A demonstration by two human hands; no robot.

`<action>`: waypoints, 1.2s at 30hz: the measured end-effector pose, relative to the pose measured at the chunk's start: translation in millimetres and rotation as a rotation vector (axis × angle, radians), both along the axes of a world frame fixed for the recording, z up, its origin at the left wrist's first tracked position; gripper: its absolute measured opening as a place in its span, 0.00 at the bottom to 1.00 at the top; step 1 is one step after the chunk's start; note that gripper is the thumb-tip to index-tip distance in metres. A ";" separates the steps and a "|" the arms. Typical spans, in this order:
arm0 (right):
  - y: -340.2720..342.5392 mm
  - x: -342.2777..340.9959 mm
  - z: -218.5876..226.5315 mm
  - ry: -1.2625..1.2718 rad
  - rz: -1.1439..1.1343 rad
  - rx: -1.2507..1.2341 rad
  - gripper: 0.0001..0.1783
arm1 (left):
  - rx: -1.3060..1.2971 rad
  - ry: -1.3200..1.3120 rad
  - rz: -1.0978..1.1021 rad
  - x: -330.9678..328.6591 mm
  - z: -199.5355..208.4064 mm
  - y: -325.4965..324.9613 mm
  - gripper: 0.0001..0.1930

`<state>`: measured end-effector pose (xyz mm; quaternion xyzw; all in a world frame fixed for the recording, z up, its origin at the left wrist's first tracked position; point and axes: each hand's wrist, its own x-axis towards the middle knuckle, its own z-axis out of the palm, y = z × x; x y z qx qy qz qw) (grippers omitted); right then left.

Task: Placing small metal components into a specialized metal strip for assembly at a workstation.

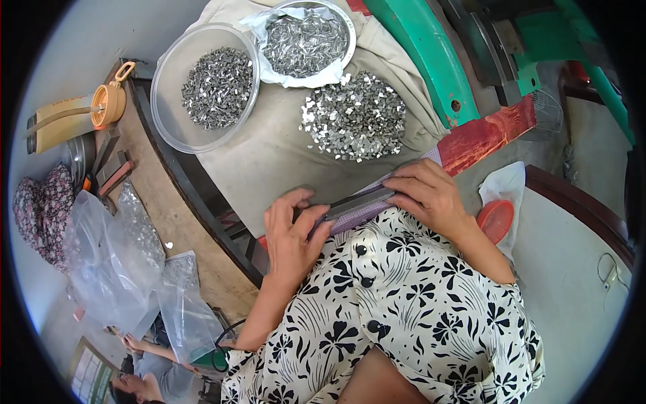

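Held level close to my body is a long, narrow dark grey bar [361,203] with straight edges. My left hand [291,236] pinches its left end between thumb and fingers, and my right hand [428,197] grips the right end the same way. What the bar is, I cannot tell. Just beyond it, a loose pile of small silvery and grey metal pieces [355,116] lies on the beige cloth [269,165]. Behind the pile stands a metal bowl [351,37] lined with white plastic, full of thin shiny metal pins [306,44]. A clear round tub [165,94] holds small dark metal pieces [217,87].
Green machine frame [431,57] and a red board [488,137] border the cloth at right. On the left bench [178,222] are clear plastic bags [111,252], an orange container [108,106] and flowered fabric [44,215]. A red lid [495,221] sits at right; another person [161,377] is lower left.
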<state>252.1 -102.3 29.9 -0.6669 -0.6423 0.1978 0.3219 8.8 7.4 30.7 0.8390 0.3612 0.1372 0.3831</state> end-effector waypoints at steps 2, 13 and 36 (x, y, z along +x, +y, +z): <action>-0.6 2.2 2.2 -0.020 0.001 0.040 0.16 | 0.148 -0.034 -0.043 0.9 -0.3 1.8 0.15; -8.9 12.5 6.0 -0.092 -0.109 0.118 0.14 | 0.402 -0.036 -0.234 30.2 18.2 29.9 0.16; -15.7 114.2 54.2 -0.239 -0.741 0.421 0.14 | 0.868 -0.398 -0.772 281.3 85.9 113.7 0.05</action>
